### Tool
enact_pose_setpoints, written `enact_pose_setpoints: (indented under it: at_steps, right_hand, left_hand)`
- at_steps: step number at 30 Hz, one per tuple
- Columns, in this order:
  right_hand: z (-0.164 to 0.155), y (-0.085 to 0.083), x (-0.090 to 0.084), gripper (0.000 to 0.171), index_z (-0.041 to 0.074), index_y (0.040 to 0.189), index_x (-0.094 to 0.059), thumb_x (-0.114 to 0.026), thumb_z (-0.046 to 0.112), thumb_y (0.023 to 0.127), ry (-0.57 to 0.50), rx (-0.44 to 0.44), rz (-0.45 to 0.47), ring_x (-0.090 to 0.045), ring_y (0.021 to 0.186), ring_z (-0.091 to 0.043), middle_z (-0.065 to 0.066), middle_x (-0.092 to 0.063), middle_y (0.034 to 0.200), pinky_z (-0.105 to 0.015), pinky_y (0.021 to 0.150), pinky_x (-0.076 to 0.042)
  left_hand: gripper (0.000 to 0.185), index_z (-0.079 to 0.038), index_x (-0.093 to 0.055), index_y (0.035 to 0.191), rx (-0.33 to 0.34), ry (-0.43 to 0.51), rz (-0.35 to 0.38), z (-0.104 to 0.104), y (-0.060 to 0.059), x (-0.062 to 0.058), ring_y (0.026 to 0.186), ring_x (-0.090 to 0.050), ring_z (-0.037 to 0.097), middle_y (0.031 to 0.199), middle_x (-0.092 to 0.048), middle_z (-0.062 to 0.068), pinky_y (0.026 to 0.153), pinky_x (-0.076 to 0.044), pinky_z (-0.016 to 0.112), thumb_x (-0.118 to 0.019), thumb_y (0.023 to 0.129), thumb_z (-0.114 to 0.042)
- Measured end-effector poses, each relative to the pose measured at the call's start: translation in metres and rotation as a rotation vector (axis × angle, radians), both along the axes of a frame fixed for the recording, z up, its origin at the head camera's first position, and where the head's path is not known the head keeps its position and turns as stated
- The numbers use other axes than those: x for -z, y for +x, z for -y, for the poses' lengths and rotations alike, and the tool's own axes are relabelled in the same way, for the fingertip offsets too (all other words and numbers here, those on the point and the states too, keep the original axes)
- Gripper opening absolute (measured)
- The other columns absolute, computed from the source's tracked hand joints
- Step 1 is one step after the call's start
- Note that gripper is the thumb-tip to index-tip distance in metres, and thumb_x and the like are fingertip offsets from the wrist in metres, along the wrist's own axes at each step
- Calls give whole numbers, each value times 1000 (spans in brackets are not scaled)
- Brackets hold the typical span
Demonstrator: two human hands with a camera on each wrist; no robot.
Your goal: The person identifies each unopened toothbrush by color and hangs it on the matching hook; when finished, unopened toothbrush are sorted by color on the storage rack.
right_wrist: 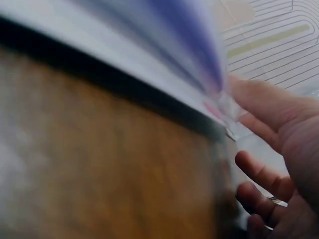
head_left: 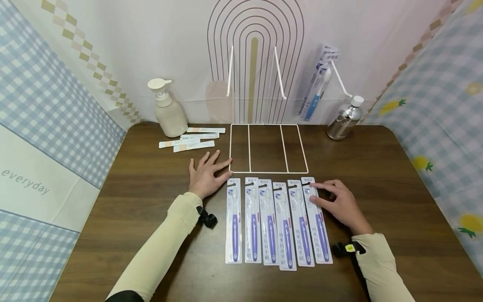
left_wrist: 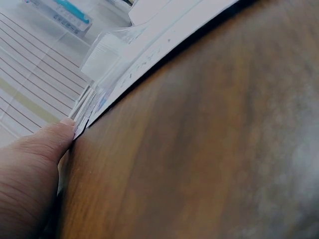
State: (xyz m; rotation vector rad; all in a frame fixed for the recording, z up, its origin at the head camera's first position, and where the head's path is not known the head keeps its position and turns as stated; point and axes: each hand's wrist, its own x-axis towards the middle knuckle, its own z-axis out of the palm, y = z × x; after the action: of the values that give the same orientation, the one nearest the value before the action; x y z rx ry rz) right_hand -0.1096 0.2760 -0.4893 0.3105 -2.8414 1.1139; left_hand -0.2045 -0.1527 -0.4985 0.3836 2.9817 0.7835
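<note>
Six packed toothbrushes (head_left: 277,222) with purple handles lie nearest, in a row side by side on the brown table (head_left: 377,176), heads pointing away from the person. Two arms in cream sleeves reach in, one on each side of the row.

The right hand (head_left: 339,203) rests on the top end of the rightmost pack (head_left: 317,220), thumb and forefinger on its upper edge, the other fingers curled loosely beside it; whether it pinches or only touches the pack is not clear. The right wrist view is blurred and shows only the pack's edge by the fingers.

The left hand (head_left: 205,176) lies flat on the table just left of the row, fingers spread and holding nothing. Its fingertips touch the near left corner of a white wire rack (head_left: 268,172).

The rack's base lies behind the row; three white prongs rise at its back. One blue toothbrush pack (head_left: 317,86) hangs on the right prong.

Far left stand one cream pump bottle (head_left: 168,110) and four flat strips (head_left: 192,140). Far right stands one metal bottle (head_left: 344,119).
</note>
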Motion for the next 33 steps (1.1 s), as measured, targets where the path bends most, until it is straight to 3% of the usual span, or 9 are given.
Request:
enact_pose_setpoints:
  at_steps: [2,6,11,16,20,25,33]
  right_hand:
    - [0,-2,-6,42,15,135,-75,-82,24,95,-24,6,-17,-55,87,-19,-11,-67,118,-27,72,-46]
    - [4,-10,-30,39,18,133,-74,-82,16,95,-71,1,-93,-55,69,-14,-2,-69,94,-22,59,-45]
    - [23,-25,-79,48,18,132,-75,-86,2,87,-92,-55,-314,-44,55,-8,5,-63,80,-21,49,-36]
    - [55,-38,-135,55,15,131,-76,-89,-4,81,-128,-113,-516,-44,56,-7,4,-62,80,-20,52,-36]
    - [79,-48,-168,53,12,131,-76,-89,-4,82,-180,-142,-611,-46,57,-7,0,-72,88,-18,54,-36]
    - [100,-61,-181,49,14,132,-76,-88,3,86,-234,-147,-624,-44,56,-9,-3,-75,93,-20,53,-34]
    - [113,-83,-172,46,16,131,-76,-87,5,87,-310,-114,-587,-39,54,-12,-5,-74,94,-22,52,-31]
  left_hand:
    - [55,-45,-55,153,0,0,-1,0,0,0,162,-13,28,174,-26,-3,122,12,67,-58,102,-63]
    - [55,-45,-54,153,0,-1,2,0,1,-1,162,-13,28,174,-26,-3,122,12,67,-58,102,-63]
    - [55,-45,-54,153,-3,-3,4,-1,1,-2,162,-13,28,174,-26,-3,122,12,67,-59,101,-63]
    - [55,-45,-55,153,-3,-1,-1,-1,1,-2,162,-13,28,174,-26,-3,122,12,67,-59,101,-62]
    - [55,-45,-55,153,-2,1,-1,0,0,-2,162,-13,28,174,-26,-3,122,12,67,-59,102,-62]
    - [54,-45,-55,153,-2,1,2,1,0,-1,162,-13,28,174,-26,-3,122,12,67,-59,102,-63]
    - [54,-46,-54,153,4,-4,-1,1,-1,0,162,-12,27,174,-25,-4,122,13,66,-58,102,-63]
